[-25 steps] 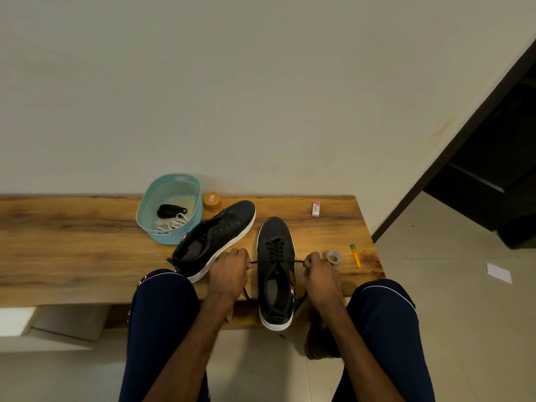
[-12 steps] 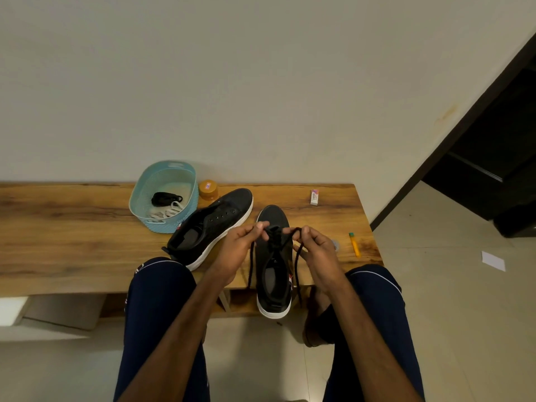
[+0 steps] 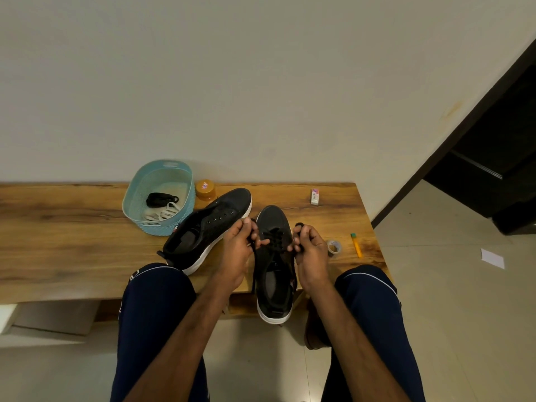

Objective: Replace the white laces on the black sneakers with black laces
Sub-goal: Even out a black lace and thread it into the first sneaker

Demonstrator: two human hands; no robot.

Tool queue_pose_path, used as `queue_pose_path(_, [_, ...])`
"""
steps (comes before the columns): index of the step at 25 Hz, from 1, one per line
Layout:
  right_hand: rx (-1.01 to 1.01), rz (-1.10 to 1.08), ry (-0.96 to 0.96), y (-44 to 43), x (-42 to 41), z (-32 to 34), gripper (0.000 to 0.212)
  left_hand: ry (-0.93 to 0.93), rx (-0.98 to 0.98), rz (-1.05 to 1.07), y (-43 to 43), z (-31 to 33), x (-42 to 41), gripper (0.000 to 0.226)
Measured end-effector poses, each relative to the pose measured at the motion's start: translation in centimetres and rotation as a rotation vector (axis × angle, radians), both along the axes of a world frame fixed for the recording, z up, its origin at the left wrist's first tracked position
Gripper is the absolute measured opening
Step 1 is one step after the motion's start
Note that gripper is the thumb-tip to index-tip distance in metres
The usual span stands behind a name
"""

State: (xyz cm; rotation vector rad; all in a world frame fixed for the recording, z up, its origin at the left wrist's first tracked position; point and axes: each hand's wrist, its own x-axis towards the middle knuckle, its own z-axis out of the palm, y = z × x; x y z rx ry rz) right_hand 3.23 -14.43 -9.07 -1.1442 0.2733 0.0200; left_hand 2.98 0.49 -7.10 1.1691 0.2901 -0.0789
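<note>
Currently pinches one black lace (image 3: 275, 238) on both sides: left hand (image 3: 236, 253) with fingers curled round the strand left of the eyelets, right hand (image 3: 311, 253) with fingers curled round the strand right of them. Holds both hands just above the laced sneaker (image 3: 272, 219), one at either side of its tongue, with one loose lace end hanging below the left hand.

Counts two black sneakers with white soles on the wooden bench (image 3: 72, 236). Laced sneaker: toe toward the wall, heel overhanging the near edge. Unlaced sneaker (image 3: 208, 227): eyelets bare, set at a slant, toe near the toe of the laced one.

Counts one teal basket (image 3: 153, 227) at the back of the bench, beside the unlaced sneaker; contact or gap not discernible. Contents: one bundled black lace (image 3: 161, 198) and a heap of white laces (image 3: 162, 213), count not readable.

Counts four small items on the bench: one orange-lidded jar (image 3: 205, 190) just right of the basket, one white eraser (image 3: 314, 196) near the far edge, one tape roll (image 3: 334, 247) just beside the right hand, one yellow marker (image 3: 356, 245) right of the tape roll. Adds one white paper sheet (image 3: 492, 258) on the floor, well apart from the bench.
</note>
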Motion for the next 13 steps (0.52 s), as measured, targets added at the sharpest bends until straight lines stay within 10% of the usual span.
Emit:
queue_pose_path(5, [0.299,-0.132,0.154,-1.1,0.7,-0.2,0.037,0.131,-0.202,0.188,1.4,-1.0,0.6,0.033])
queue_pose_path(13, [0.173,-0.119,0.199,-2.5,0.6,-0.7,0.041,0.181,0.036,0.2,2.3,-1.2,0.5,0.03])
